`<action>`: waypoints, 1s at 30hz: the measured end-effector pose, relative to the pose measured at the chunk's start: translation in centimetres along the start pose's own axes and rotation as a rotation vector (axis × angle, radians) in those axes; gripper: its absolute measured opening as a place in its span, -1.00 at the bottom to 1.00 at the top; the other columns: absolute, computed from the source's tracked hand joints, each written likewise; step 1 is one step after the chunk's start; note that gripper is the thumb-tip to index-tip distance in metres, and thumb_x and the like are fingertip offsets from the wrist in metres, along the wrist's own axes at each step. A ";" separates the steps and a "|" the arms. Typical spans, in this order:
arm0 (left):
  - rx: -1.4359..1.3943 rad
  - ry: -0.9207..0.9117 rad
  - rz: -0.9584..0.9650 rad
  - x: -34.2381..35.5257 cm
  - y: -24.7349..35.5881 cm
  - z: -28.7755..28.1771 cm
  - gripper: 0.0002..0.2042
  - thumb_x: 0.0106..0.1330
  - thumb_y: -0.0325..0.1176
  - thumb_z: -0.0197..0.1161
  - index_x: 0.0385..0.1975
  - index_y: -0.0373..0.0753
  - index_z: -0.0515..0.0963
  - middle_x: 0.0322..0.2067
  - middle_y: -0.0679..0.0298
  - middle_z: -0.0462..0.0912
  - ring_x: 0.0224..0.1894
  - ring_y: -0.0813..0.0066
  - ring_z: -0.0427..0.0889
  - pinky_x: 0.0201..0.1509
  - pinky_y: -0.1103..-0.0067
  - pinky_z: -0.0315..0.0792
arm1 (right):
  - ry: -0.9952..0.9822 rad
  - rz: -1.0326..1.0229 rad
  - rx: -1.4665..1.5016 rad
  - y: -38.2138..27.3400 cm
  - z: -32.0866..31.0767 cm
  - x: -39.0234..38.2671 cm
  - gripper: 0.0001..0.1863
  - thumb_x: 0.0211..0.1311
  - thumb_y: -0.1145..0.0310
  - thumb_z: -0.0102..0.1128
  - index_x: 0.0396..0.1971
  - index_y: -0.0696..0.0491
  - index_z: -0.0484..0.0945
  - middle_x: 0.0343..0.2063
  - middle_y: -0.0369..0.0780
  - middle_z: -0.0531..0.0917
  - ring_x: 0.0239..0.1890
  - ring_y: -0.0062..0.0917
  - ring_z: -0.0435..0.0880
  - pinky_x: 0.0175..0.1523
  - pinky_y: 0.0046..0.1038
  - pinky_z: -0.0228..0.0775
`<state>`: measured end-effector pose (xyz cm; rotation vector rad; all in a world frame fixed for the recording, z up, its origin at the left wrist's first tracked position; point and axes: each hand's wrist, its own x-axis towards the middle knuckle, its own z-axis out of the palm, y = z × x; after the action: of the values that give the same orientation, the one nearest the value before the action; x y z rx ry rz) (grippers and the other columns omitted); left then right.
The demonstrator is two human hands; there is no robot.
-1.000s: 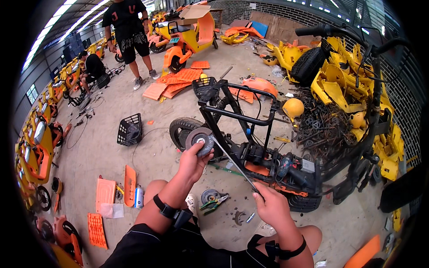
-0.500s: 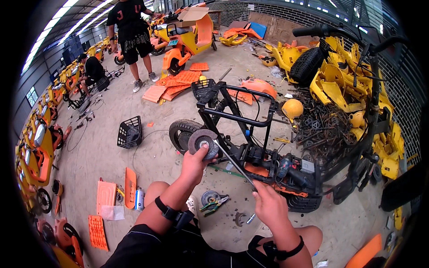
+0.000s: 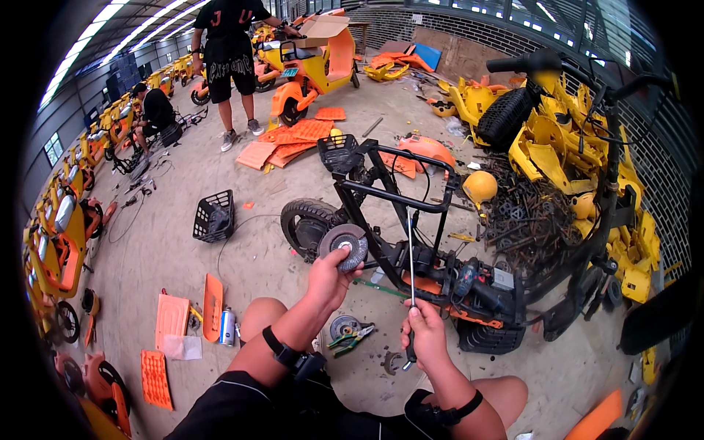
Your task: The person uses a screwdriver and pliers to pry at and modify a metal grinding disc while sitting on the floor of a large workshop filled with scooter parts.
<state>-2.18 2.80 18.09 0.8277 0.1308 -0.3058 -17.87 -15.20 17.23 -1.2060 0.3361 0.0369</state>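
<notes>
Right hand (image 3: 424, 331): fingers clamped on a long screwdriver (image 3: 411, 286), shaft upright, tip up. Likely stiff, light; grip at the handle. Left hand (image 3: 328, 277): fingers closed on a round grey disc (image 3: 344, 246), face toward the camera, probably rigid, heavier. Beyond: stripped scooter frame (image 3: 411, 220).

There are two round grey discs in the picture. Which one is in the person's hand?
The larger disc, raised in front of the black frame, is held by the left hand. The smaller disc lies on the floor beside the pliers.
</notes>
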 end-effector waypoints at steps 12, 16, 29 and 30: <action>0.129 0.049 0.126 0.8 2.8 -0.8 -0.77 0.42 -0.37 0.17 -0.07 -0.40 0.53 -0.25 0.11 0.70 -0.30 0.30 0.72 -0.24 0.43 0.63 | 0.070 -0.508 -1.080 -3.0 -1.1 -2.1 -0.65 0.36 0.27 0.21 0.10 0.01 0.55 -0.37 -0.15 0.68 -0.35 -0.29 0.71 -0.24 -0.28 0.52; 0.287 0.008 0.199 0.6 2.7 -0.2 -0.74 0.44 -0.33 0.17 -0.02 -0.38 0.53 -0.22 0.14 0.71 -0.29 0.33 0.72 -0.22 0.43 0.63 | 0.137 -0.540 -1.275 -3.2 -1.2 -2.3 -0.64 0.31 0.26 0.22 0.10 -0.07 0.57 -0.30 -0.10 0.68 -0.29 -0.10 0.69 -0.25 -0.20 0.53; 0.297 -0.030 0.141 0.3 1.0 0.4 -0.76 0.47 -0.32 0.17 -0.04 -0.38 0.54 -0.23 0.17 0.69 -0.28 0.40 0.71 -0.25 0.49 0.61 | 0.162 -0.608 -1.324 -2.6 -1.8 -1.7 -0.64 0.29 0.27 0.21 0.08 -0.08 0.55 -0.40 -0.13 0.63 -0.37 -0.09 0.67 -0.30 -0.12 0.50; 0.301 -0.028 0.135 0.5 1.0 0.2 -0.76 0.47 -0.33 0.17 -0.04 -0.38 0.54 -0.23 0.16 0.69 -0.28 0.40 0.71 -0.25 0.49 0.61 | 0.157 -0.612 -1.288 -2.4 -1.8 -1.6 -0.64 0.30 0.27 0.21 0.09 -0.07 0.55 -0.40 -0.13 0.64 -0.36 -0.07 0.67 -0.30 -0.12 0.49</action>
<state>-1.35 3.16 18.82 1.1248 0.0018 -0.2121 -19.35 -17.52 19.32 -2.5557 0.0227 -0.4358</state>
